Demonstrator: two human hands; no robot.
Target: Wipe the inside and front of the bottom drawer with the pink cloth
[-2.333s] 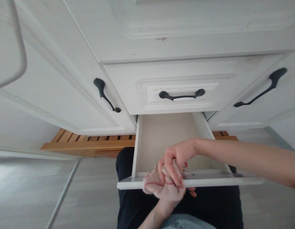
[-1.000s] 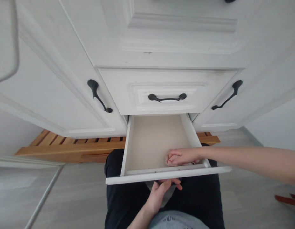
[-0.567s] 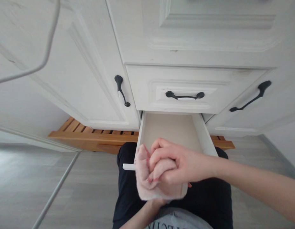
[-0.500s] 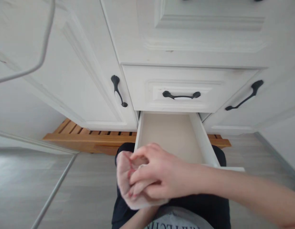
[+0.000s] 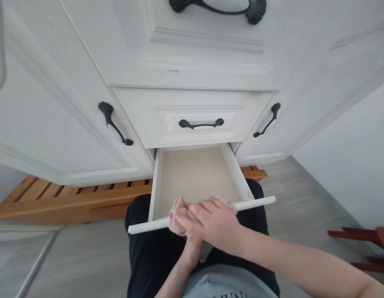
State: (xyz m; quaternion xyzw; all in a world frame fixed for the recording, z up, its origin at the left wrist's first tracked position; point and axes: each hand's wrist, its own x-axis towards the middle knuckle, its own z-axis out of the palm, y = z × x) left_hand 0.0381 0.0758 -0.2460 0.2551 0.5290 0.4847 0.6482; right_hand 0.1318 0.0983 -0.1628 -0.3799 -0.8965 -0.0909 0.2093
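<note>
An open white drawer (image 5: 196, 174) sticks out of the cabinet above my lap, and its inside is bare. Over the middle of its front edge, my two hands are together. A pale pink cloth (image 5: 225, 203) shows beyond the fingers of my right hand (image 5: 213, 225), which lie bent over it. My left hand (image 5: 182, 217) is closed on the left, partly under the right one, with the pinkish cloth seeming to be bunched in its fingers.
White cabinet doors with dark handles (image 5: 201, 124) rise in front. Below them runs a slatted wooden board (image 5: 117, 200). A reddish wooden stool (image 5: 382, 240) stands at the right, and a metal rail (image 5: 38, 263) lies at lower left.
My view has shifted to the right. Both hands have moved up from over my lap to the drawer's front edge, and the cloth is now more bunched and hidden.
</note>
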